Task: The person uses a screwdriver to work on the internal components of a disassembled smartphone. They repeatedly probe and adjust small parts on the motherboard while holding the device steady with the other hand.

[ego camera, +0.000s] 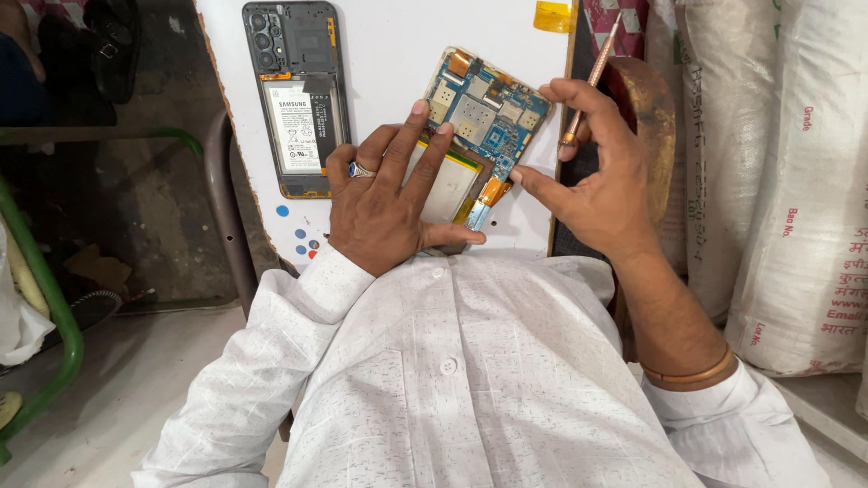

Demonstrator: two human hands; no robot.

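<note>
The opened tablet (470, 145) lies tilted on the white desk (398, 54), its back cover off, blue circuit board uppermost and a pale flat battery below it. The left hand (389, 203) rests flat on top of the tablet, palm down and fingers spread, not closed round anything; the fingertips reach the lower edge of the circuit board and the thumb lies along the tablet's near edge. A ring with a blue stone sits on one finger of this hand.

The right hand (588, 172) is at the tablet's right side. Thumb and forefinger pinch the right edge of the tablet, the forefinger at the upper corner of the board and the thumb near an orange ribbon connector (491, 192) at the lower corner. The same hand also grips a thin copper-coloured screwdriver (592, 77), its shaft slanting up and away from the tablet, clear of the board.

To the left of the tablet, well apart from both hands, a second opened phone (297, 95) lies upright on the desk with its battery exposed. White sacks (778, 181) stand to the right of the desk
</note>
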